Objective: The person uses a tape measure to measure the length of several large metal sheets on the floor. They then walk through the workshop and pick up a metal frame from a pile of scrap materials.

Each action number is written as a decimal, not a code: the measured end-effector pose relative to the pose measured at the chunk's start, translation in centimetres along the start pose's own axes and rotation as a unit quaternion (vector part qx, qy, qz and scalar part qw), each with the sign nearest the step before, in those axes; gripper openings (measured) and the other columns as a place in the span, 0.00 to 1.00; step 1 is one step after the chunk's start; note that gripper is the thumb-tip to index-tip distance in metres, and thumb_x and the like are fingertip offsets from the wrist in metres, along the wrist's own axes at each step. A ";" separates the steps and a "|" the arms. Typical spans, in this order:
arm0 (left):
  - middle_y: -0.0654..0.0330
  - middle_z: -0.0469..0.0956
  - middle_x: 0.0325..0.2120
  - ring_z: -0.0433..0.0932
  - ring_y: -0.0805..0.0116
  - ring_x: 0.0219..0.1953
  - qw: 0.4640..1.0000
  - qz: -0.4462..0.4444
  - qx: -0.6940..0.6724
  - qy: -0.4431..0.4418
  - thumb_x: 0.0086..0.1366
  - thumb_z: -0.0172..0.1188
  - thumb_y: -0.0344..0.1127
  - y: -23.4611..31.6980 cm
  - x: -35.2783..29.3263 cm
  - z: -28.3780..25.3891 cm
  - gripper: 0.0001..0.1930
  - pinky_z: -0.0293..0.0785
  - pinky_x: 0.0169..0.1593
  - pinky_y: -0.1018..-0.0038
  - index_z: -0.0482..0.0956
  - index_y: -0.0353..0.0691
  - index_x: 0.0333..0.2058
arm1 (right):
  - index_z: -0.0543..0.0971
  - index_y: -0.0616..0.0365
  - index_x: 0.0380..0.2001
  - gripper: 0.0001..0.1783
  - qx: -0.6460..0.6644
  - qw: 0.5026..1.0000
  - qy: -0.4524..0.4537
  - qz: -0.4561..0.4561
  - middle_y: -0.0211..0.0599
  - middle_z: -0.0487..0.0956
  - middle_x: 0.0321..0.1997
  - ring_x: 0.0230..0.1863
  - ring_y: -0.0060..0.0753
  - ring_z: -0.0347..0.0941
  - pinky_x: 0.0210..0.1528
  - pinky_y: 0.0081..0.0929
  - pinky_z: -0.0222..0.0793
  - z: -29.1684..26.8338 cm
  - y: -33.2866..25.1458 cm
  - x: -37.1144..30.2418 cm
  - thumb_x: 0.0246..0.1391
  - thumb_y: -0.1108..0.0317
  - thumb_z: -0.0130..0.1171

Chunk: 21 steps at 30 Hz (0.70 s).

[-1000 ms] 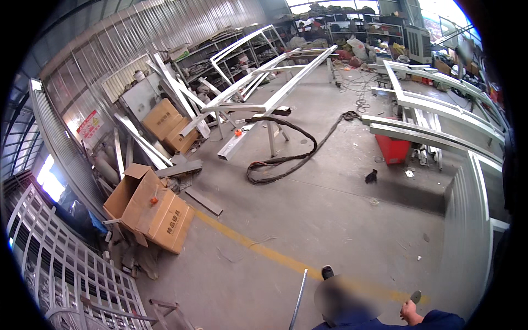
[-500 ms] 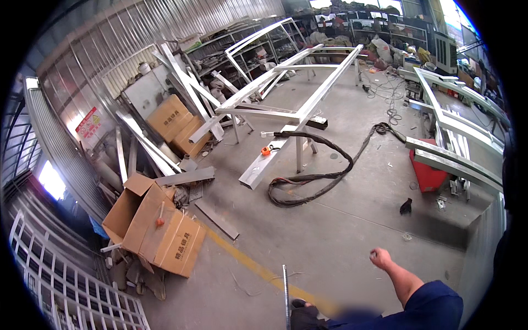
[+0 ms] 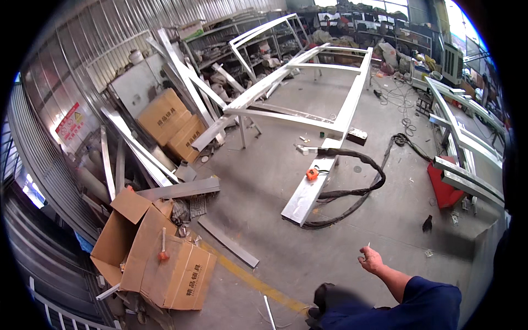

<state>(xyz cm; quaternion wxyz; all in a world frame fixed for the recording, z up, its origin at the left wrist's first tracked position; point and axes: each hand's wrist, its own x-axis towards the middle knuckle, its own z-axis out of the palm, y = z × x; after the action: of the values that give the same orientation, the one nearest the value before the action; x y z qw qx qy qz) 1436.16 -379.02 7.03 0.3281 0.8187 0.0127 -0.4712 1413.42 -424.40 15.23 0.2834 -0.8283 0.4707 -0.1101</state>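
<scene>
My right hand point(image 3: 370, 260) is held out over the concrete floor at the lower right, its fingers drawn together. A thin white stick point(image 3: 369, 244) pokes up from the fingertips, too small to name more exactly. My left hand is out of sight. A slim pale metal bar point(image 3: 269, 312) slants in at the lower edge beside my dark shoe; whether anything holds it is not visible. Farther ahead, an orange tape measure point(image 3: 312, 174) lies on a wide white metal beam point(image 3: 302, 201). The end of a black-wrapped cable point(image 3: 341, 152) rests across that beam.
A long white metal frame point(image 3: 286, 116) stands on supports ahead. At the left, an open cardboard box point(image 3: 184, 275) carries a red-headed hammer point(image 3: 163, 254). A flat metal strip point(image 3: 228, 242) lies on the floor. More profiles point(image 3: 467, 184) and a red object point(image 3: 440, 187) are at the right.
The whole view has shifted, with the beam and frame now farther right. The white stick now shows at my right fingertips. The metal bar has gone from upright to slanted and lower.
</scene>
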 end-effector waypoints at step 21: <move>0.58 0.76 0.27 0.73 0.69 0.30 0.927 -0.182 -0.310 0.106 0.61 0.57 0.44 30.3 28.6 -32.1 0.17 0.70 0.33 0.71 0.80 0.32 0.33 | 0.71 0.57 0.44 0.21 0.133 0.967 -0.010 -0.218 0.42 0.76 0.45 0.46 0.47 0.72 0.49 0.36 0.69 22.1 -44.8 50.5 0.45 0.75 0.62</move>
<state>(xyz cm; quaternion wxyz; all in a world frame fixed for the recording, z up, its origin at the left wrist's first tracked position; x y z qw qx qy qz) 1486.62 -393.43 11.59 0.4711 0.7049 0.3412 -0.4060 1482.40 -441.07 18.64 0.3646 -0.8670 0.2570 -0.2223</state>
